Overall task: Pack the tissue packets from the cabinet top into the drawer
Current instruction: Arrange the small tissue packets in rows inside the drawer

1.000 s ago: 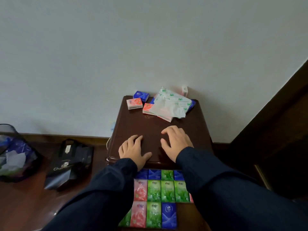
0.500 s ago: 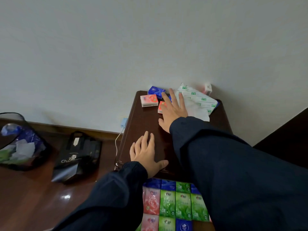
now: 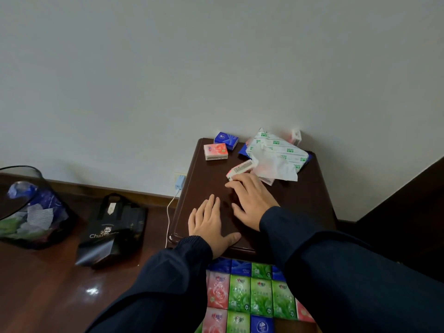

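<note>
On the dark brown wooden cabinet top [image 3: 300,200], the left hand [image 3: 209,227] rests flat, its grip spread. The right hand [image 3: 254,200] pinches a tilted pink tissue packet [image 3: 240,168] at its fingertips. Another pink packet [image 3: 215,151] and a blue packet [image 3: 225,139] lie near the wall; the open drawer [image 3: 254,296] below holds rows of packets.

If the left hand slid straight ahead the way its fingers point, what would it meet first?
Probably the pink packet near the back of the cabinet top; the left hand has bare wood ahead until then, though depth is uncertain.
</note>
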Tool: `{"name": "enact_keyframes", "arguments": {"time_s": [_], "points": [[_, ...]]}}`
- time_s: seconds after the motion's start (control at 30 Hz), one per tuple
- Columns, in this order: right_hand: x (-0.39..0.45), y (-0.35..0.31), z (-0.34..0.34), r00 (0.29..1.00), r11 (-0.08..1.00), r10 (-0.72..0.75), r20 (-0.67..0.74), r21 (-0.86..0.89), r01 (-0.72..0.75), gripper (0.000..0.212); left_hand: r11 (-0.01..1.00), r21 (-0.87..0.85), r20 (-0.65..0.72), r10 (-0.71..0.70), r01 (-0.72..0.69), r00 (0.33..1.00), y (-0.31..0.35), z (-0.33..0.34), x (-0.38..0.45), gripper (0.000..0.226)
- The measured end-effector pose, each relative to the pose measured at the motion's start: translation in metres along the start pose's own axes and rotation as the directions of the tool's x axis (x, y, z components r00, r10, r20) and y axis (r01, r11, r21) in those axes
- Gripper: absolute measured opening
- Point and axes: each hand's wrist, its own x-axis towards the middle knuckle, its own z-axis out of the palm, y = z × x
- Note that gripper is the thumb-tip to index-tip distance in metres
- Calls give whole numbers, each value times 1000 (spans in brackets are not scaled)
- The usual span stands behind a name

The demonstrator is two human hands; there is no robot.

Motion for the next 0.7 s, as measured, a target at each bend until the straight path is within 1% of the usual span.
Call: {"name": "enact_keyframes", "arguments": {"time_s": [0.07, 0.13, 0.23, 0.3, 0.33, 0.4, 0.47, 0.53, 0.6, 0.7], "points": [[16, -2, -6, 999, 997, 9, -49, -77, -12, 52, 1000, 1, 0, -5, 5, 1000, 0, 0, 0, 111], [33, -5, -9, 997, 995, 47, -66, -89, -53, 49, 1000, 0, 0, -8, 8, 1000, 0, 0, 0, 111], [54, -6, -8, 980, 973, 171, -99, -136, -184, 48, 1000, 5, 2, -9, 9, 1000, 0, 1, 1, 110], [62, -2, -4, 971, 949, 239, -27, -204, -239, 55, 1000, 4, 2, -10, 10, 1000, -1, 2, 2, 110], [64, 0, 0, 969, 942, 246, 33, -242, -231, 59, 1000, 3, 5, -10, 10, 1000, -1, 2, 2, 110], [67, 2, 5, 969, 947, 210, 134, -275, -167, 59, 1000, 1, 13, -9, 9, 1000, -1, 3, 1, 111], [67, -1, 6, 970, 968, 151, 192, -227, -106, 52, 1000, -1, 12, -12, 12, 1000, -1, 2, 2, 111], [59, -5, 7, 971, 990, 97, 219, -123, -71, 45, 1000, -2, 13, -14, 14, 1000, 0, 1, 1, 111], [40, -5, 8, 984, 999, 45, 172, -25, -41, 42, 1000, -1, 19, -12, 12, 1000, 2, 0, 0, 111], [5, -2, 9, 999, 994, -5, 42, 114, 0, 42, 1000, -14, 12, -17, 17, 1000, 2, -2, 0, 111]]}}
